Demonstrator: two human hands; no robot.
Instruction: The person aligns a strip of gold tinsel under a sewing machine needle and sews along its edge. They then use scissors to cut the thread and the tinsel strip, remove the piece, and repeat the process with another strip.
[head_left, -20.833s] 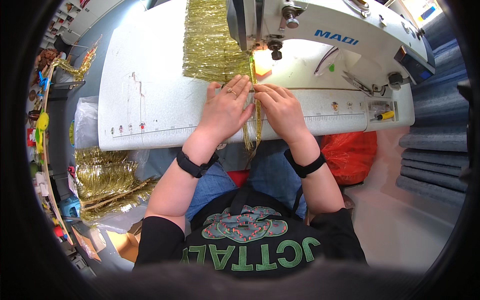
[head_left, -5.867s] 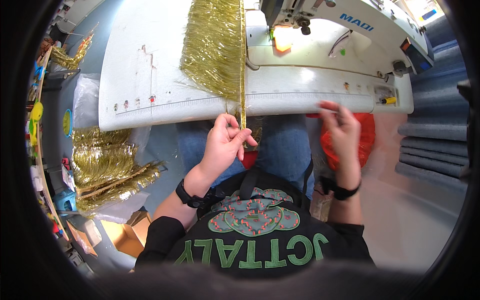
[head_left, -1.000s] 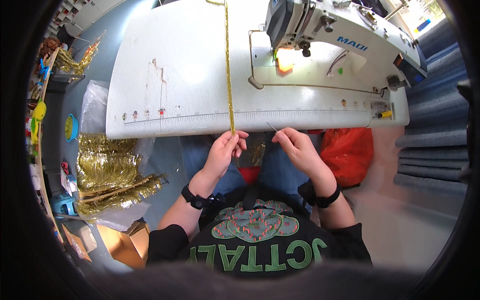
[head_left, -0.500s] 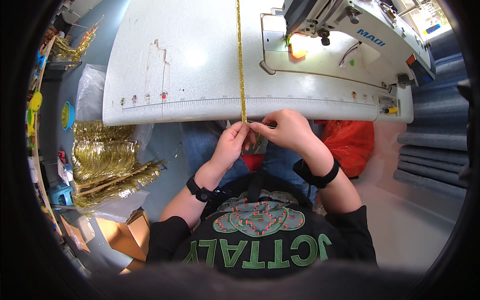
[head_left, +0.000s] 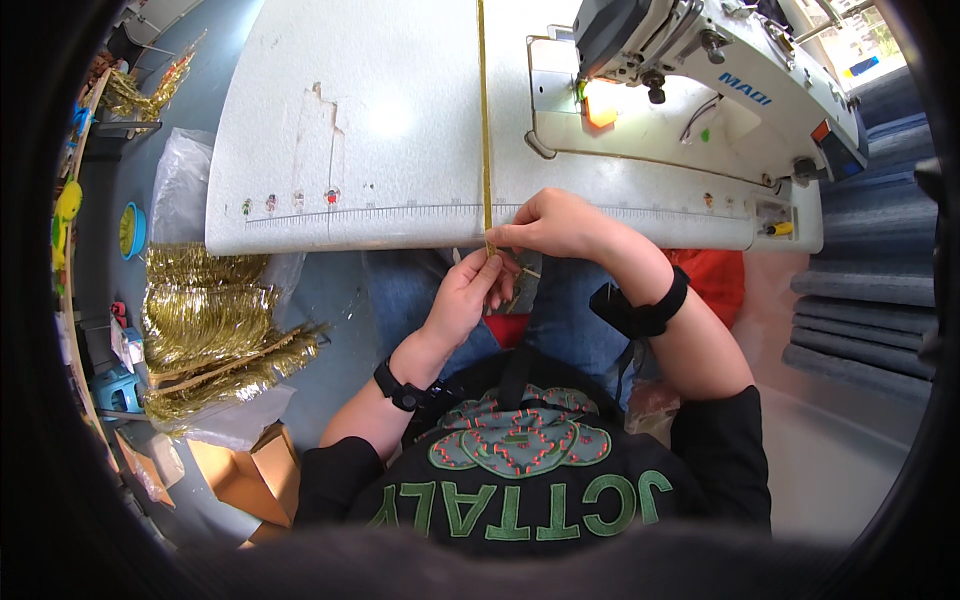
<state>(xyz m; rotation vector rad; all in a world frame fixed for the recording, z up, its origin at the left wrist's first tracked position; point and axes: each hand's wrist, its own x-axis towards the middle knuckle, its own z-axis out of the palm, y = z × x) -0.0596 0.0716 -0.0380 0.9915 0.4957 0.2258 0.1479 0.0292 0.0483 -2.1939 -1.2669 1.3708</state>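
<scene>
A narrow gold, glittery ribbon (head_left: 483, 120) runs straight down over the white sewing table (head_left: 420, 100) to its front edge. Just below that edge, my left hand (head_left: 468, 295) pinches the ribbon's near end between thumb and forefinger. My right hand (head_left: 555, 225) is closed on the same ribbon slightly higher, thumb and finger almost touching the left fingertips. A small pale stick-like piece (head_left: 530, 271) pokes out beside my left fingers; its kind cannot be made out. The fingertips partly hide the ribbon's end.
A sewing machine (head_left: 690, 60) with its lamp lit stands at the far right of the table. Gold tinsel fringe (head_left: 210, 310) lies on plastic to the left, near an open cardboard box (head_left: 245, 475). Folded blue-grey cloth (head_left: 860, 330) hangs at right; a red bag (head_left: 715, 285) is under the table.
My right hand has risen a little onto the ribbon above the table edge, its elbow swinging outward to the right. My left hand stays nearly in place, still pinching the ribbon.
</scene>
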